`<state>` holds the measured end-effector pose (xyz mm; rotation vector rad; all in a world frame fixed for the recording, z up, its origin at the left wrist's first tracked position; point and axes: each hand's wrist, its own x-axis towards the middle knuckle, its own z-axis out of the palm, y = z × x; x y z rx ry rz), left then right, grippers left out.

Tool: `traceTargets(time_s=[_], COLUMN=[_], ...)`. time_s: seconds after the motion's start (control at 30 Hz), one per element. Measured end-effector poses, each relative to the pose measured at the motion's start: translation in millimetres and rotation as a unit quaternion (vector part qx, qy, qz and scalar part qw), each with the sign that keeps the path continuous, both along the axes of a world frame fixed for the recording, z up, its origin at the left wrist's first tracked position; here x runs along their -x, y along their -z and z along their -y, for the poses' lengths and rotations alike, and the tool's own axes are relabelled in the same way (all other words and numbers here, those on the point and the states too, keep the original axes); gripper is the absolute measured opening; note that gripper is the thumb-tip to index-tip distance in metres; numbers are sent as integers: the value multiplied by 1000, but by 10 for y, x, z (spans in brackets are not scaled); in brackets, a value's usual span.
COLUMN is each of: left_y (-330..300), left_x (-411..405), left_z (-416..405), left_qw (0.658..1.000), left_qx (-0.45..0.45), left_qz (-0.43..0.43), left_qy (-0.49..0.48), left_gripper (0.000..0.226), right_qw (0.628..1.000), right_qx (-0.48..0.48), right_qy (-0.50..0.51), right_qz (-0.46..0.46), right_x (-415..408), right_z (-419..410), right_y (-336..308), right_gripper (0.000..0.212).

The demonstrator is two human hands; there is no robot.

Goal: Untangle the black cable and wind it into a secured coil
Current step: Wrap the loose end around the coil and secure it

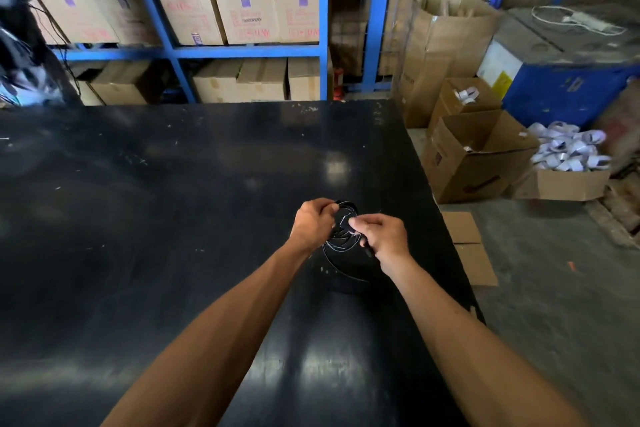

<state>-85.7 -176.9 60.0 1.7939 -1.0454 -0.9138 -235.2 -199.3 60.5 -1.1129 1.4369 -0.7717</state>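
The black cable (341,232) is bunched into small loops between my two hands, just above the black table (173,201), near its right side. My left hand (313,222) pinches the top left of the loops. My right hand (384,234) grips the loops from the right, and a dark plug end sticks out under its fingers. One loose loop of the cable hangs down and curves onto the table below my hands. A thin light strand shows among the loops; I cannot tell what it is.
Blue shelving (225,52) with cardboard boxes stands behind the table. Right of the table, open cartons (474,156) sit on the concrete floor, one heaped with white rolls (568,149). Flat cardboard (471,246) lies by the table's right edge. A blue cabinet (568,90) stands at the far right.
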Motion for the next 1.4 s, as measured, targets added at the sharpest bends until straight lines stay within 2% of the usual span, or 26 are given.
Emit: traceTargets(time_s=[0.07,0.13,0.2,0.27,0.3,0.4,0.47,0.53,0.63,0.7,0.8,0.83,0.87,0.9,0.93,1.0,1.03,1.07,1.2,1.23,1.33,1.37,1.4], left_y=[-36,-91,-167,-265,-316,-386,-346,-331,-288,-258,-282,-333,-384,-427,-481,-548,-576,-592,-634,-637,-635,-642,-649], left_x=[66,125,163,166,151,70,30,39,84,-8,-324,-403,-452,-480,-483,-431,-404,-382,-353,-360,-382,-376,-370], left_z=[-19,-42,-69,-89,-93,-68,-46,-56,-67,-37,21,15,9,13,21,60,70,88,100,96,99,92,84], left_qw=[999,995,986,977,972,965,962,967,976,972,963,960,957,955,953,954,956,960,968,969,971,972,972], left_qx=[10,16,23,11,0,-3,-2,-16,-39,-38,-36,-31,-27,-26,-26,-23,-18,-14,7,9,9,6,5], left_qz=[-37,-99,-163,-215,-232,-262,-274,-249,-194,-176,-165,-187,-212,-230,-243,-258,-259,-254,-237,-234,-230,-227,-227], left_qy=[4,9,12,-13,-23,1,-18,-51,-90,-154,-212,-205,-197,-188,-180,-152,-136,-121,-84,-80,-71,-64,-58], left_gripper=[22,41,63,70,64,20,16,18,16,15,10,10,15,19,20,16,13,11,15,14,13,14,14], right_qw=[996,985,973,960,956,944,939,946,966,975,980,984,986,975,946,860,830,816,808,813,831,826,816], right_qx=[-42,-79,-110,-135,-139,-150,-155,-165,-172,-152,-116,-81,-19,67,165,329,378,411,485,485,458,458,467], right_qy=[48,90,101,90,77,21,-14,-48,-87,-113,-135,-147,-166,-185,-207,-270,-288,-289,-229,-218,-223,-236,-247], right_qz=[59,126,177,226,248,293,306,274,172,114,94,59,-13,-104,-185,-282,-293,-285,-242,-235,-225,-227,-233], right_x=[-113,-208,-265,-285,-280,-248,-206,-187,-182,-119,42,85,110,120,111,57,20,-18,-114,-115,-76,-65,-64], right_z=[3,27,50,56,45,-28,-63,-49,23,79,90,90,89,90,82,58,48,47,79,87,122,134,148], right_y=[-85,-165,-248,-304,-330,-421,-505,-588,-656,-651,-592,-567,-546,-523,-507,-470,-456,-456,-505,-514,-574,-594,-612], right_gripper=[18,18,19,22,21,20,24,22,11,25,37,37,37,39,43,52,54,51,18,21,51,49,38])
